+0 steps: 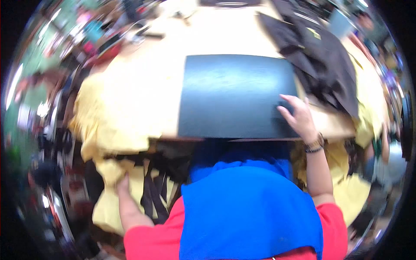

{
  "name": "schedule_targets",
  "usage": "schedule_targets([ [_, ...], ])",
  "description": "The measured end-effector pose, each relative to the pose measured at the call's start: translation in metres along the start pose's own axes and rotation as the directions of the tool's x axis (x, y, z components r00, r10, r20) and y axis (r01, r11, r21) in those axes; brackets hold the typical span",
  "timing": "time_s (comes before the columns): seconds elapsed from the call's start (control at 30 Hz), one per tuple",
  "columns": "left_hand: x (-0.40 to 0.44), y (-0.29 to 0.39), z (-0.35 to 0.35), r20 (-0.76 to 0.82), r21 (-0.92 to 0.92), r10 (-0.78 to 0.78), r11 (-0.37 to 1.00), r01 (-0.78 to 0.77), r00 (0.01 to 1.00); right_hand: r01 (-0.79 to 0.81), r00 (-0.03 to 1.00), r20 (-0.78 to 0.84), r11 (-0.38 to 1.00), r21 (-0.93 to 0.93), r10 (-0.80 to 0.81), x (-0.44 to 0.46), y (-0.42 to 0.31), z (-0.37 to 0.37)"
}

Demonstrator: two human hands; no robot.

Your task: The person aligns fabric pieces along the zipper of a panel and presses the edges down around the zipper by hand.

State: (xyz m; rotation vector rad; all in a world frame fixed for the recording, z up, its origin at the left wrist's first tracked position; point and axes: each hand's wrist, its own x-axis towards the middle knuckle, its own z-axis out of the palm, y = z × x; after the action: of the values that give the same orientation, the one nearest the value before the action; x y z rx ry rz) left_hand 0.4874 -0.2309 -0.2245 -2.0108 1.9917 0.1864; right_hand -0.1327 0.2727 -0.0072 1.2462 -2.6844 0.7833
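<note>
A flat dark rectangular board [236,97] lies on the pale table in front of me. Over its right edge rests or hovers my right hand [299,117], thumb and fingers apart with nothing between them; a bracelet is on that wrist. My left hand [123,184] is low on the left, beside yellow sheet material [110,173] that hangs below the table edge. Its fingers are hidden and blurred, so I cannot see whether they grip the material.
Dark brown sheets [320,60] are heaped on the right of the table [169,43]. More yellow material [112,104] covers the left side and drapes over the edge. Dark strips [154,190] hang at lower left. A red item and blurred clutter stand at the back left.
</note>
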Motion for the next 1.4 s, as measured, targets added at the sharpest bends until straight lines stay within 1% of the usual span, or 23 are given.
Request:
schedule_targets([
  [0.13, 0.016, 0.016, -0.026, 0.066, -0.039, -0.061, 0.997, 0.064, 0.996, -0.045, 0.995, -0.095, 0.981, -0.190, 0.027, 0.013, 0.029, -0.024],
  [0.2, 0.021, 0.014, -0.043, 0.108, -0.044, -0.075, 0.996, 0.080, 0.991, -0.049, 0.973, -0.231, 0.975, -0.217, -0.002, 0.024, 0.045, -0.039],
  [0.27, 0.028, 0.009, -0.066, 0.158, -0.029, -0.096, 0.994, 0.102, 0.983, 0.013, 0.900, -0.414, 0.959, -0.283, -0.134, 0.050, 0.084, -0.054],
  [0.4, 0.035, 0.000, -0.108, 0.244, -0.007, -0.114, 0.993, 0.119, 0.963, -0.485, 0.755, -0.642, 0.775, -0.406, 0.137, 0.094, 0.135, -0.051],
  [0.47, 0.037, -0.008, -0.128, 0.263, 0.004, -0.114, 0.993, 0.117, 0.958, -0.471, 0.864, -0.366, 0.811, -0.346, 0.346, 0.112, 0.146, -0.070],
  [0.5, 0.036, -0.013, -0.138, 0.237, -0.001, -0.108, 0.994, 0.112, 0.965, -0.422, 0.847, -0.474, 0.849, -0.319, 0.242, 0.119, 0.139, -0.064],
  [0.57, 0.028, -0.020, -0.153, 0.031, -0.114, -0.067, 0.991, 0.071, 0.997, -0.233, 0.850, -0.526, 0.908, -0.347, 0.017, 0.129, 0.107, -0.056],
  [0.6, 0.026, -0.022, -0.154, -0.261, -0.261, 0.000, 0.963, -0.070, 0.965, -0.135, 0.834, -0.544, 0.921, -0.366, -0.094, 0.131, 0.088, -0.052],
  [0.63, 0.030, -0.021, -0.153, -0.494, -0.352, -0.001, 0.915, -0.199, 0.869, -0.062, 0.839, -0.523, 0.928, -0.367, -0.151, 0.129, 0.065, -0.047],
  [0.7, -0.034, 0.050, -0.197, -0.616, -0.494, -0.028, 0.792, -0.358, 0.788, 0.111, 0.786, -0.541, 0.929, -0.354, -0.300, 0.123, 0.029, -0.039],
  [0.8, -0.051, 0.121, -0.215, -0.759, -0.388, 0.145, 0.682, -0.620, 0.634, 0.078, 0.686, -0.663, 0.937, -0.340, -0.298, 0.135, 0.053, -0.040],
  [0.83, -0.077, 0.159, -0.222, -0.716, -0.478, 0.190, 0.568, -0.670, 0.671, -0.048, 0.700, -0.681, 0.937, -0.347, -0.217, 0.139, 0.075, -0.048],
  [0.9, -0.107, 0.221, -0.217, -0.738, -0.323, 0.406, 0.490, -0.810, 0.539, -0.331, 0.640, -0.765, 0.924, -0.194, 0.068, 0.147, 0.145, -0.062],
  [0.93, -0.126, 0.255, -0.211, -0.763, -0.272, 0.483, 0.362, -0.892, 0.429, -0.467, 0.614, -0.762, 0.873, -0.141, 0.205, 0.145, 0.169, -0.070],
  [0.97, -0.151, 0.286, -0.201, -0.737, -0.325, 0.543, 0.236, -0.916, 0.402, -0.682, 0.600, -0.594, 0.731, -0.028, 0.536, 0.135, 0.191, -0.072],
  [1.0, -0.184, 0.313, -0.200, -0.687, -0.364, 0.621, 0.157, -0.918, 0.378, -0.757, 0.609, -0.375, 0.653, -0.013, 0.699, 0.134, 0.224, -0.074],
  [1.03, -0.207, 0.337, -0.192, -0.664, -0.411, 0.675, 0.029, -0.911, 0.321, -0.696, 0.714, -0.184, 0.714, -0.078, 0.675, 0.126, 0.236, -0.078],
  [1.07, -0.227, 0.360, -0.184, -0.641, -0.418, 0.731, -0.074, -0.905, 0.236, -0.712, 0.701, -0.109, 0.701, -0.041, 0.705, 0.120, 0.233, -0.078],
  [1.13, -0.259, 0.398, -0.166, -0.582, -0.481, 0.801, -0.201, -0.853, 0.140, -0.739, 0.666, -0.155, 0.673, -0.006, 0.730, 0.115, 0.225, -0.071],
  [1.2, -0.284, 0.417, -0.154, -0.465, -0.357, 0.877, -0.058, -0.932, 0.124, -0.715, 0.689, -0.098, 0.695, 0.073, 0.718, 0.115, 0.217, -0.074],
  [1.23, -0.286, 0.420, -0.154, -0.483, -0.169, 0.876, -0.083, -0.982, 0.009, -0.699, 0.685, -0.132, 0.697, 0.161, 0.717, 0.119, 0.235, -0.071],
  [1.33, -0.277, 0.420, -0.153, -0.487, -0.320, 0.871, -0.109, -0.941, 0.064, -0.620, 0.561, -0.381, 0.678, 0.395, 0.735, 0.142, 0.278, -0.098],
  [1.4, -0.273, 0.419, -0.152, -0.499, -0.380, 0.861, -0.115, -0.918, 0.099, -0.421, 0.444, -0.479, 0.648, 0.635, 0.758, 0.148, 0.256, -0.131],
])
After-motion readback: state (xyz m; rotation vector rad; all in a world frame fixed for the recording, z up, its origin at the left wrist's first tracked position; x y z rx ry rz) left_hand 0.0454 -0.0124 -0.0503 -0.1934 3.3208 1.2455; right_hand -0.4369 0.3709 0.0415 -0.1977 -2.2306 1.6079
